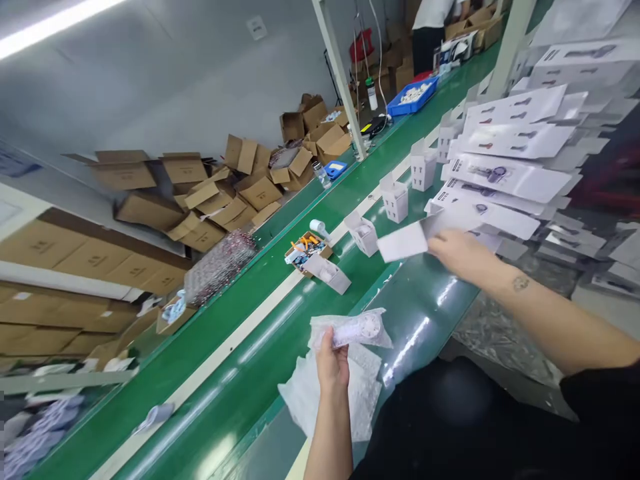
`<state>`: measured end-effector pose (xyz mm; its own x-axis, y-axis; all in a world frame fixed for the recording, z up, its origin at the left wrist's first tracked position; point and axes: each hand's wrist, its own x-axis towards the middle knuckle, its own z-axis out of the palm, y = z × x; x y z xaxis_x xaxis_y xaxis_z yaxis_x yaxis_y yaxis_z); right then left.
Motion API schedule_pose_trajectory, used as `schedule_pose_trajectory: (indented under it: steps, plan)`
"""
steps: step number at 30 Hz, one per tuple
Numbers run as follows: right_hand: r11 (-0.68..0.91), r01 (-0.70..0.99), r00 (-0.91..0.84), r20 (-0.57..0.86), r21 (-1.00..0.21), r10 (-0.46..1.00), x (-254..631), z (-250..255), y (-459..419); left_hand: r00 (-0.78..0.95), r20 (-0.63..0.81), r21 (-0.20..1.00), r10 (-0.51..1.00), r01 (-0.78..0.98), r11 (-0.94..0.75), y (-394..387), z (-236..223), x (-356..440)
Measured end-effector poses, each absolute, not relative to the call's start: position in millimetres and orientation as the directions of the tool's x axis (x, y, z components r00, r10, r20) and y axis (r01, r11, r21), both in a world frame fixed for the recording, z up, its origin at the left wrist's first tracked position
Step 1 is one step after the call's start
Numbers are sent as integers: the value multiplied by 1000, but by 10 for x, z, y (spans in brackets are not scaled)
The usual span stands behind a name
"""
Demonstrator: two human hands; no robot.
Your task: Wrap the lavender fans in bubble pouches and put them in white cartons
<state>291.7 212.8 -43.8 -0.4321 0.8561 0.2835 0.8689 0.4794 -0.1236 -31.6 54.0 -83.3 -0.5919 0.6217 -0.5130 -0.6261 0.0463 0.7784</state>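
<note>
My left hand point(332, 365) is closed around a small white product wrapped in a clear bubble bag point(357, 329), held over a pile of more bubble bags point(300, 400) at the belt's near edge. My right hand point(457, 253) reaches forward and grips a flat white carton blank point(403, 241), pulling it from the stack of flat printed cartons point(510, 177) on the right.
A green conveyor belt point(260, 333) runs away to the upper right, carrying several erected open white boxes point(395, 198) and a small cardboard tray of coloured parts point(306, 250). Brown cartons point(200, 200) are heaped on the left. A blue bin point(414, 97) and another person point(430, 27) are at the far end.
</note>
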Motion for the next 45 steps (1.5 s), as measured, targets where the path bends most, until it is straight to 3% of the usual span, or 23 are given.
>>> schedule_pose_trajectory:
  steps: [2,5,8,10,15,18,21,24,27,30,32,34,41,45]
  plan:
    - [694,717,-677,177,-61,715,2511,-554,1924,-598,-498,770,628,-638,3,466,-753,-403]
    - [921,377,-911,142,-102,388,1993,-876,1716,-598,-498,760,628,-650,-16,427,-694,-421]
    - [984,76,-954,277,-162,119,1756,-1195,1624,-625,-427,801,653,-597,-49,455,-715,-314]
    - [981,-19,-924,378,-192,57,1748,-1353,1614,-651,-342,848,677,-525,-77,486,-761,-234]
    - [958,-9,-893,433,-285,121,1758,-1559,1665,-768,-239,919,594,-377,-117,542,-825,-229]
    - [916,23,-836,495,-399,236,1551,-1583,1682,-813,-198,957,548,-281,-71,529,-750,-293]
    - [853,48,-762,533,-520,367,1302,-1564,1681,-849,-6,996,529,45,83,455,-617,-299]
    - [782,122,-709,498,-611,499,1165,-1535,1720,-781,143,836,607,424,349,372,-503,-255]
    - [680,160,-752,358,-716,554,1116,-1511,1797,-672,152,658,725,616,432,397,-452,-218]
    - [566,160,-855,173,-809,489,1071,-1493,1827,-602,201,647,773,674,357,555,-460,-196]
    - [533,175,-863,131,-828,487,1051,-1488,1802,-584,229,690,779,662,293,674,-491,-173]
    - [530,154,-859,152,-834,489,1064,-1496,1766,-537,211,685,816,677,268,744,-545,-137]
    - [446,35,-861,200,-894,468,1262,-1638,1683,-315,188,400,930,890,220,505,-925,-20]
    - [434,33,-841,210,-900,499,1231,-1663,1648,-328,158,466,931,856,223,412,-994,11]
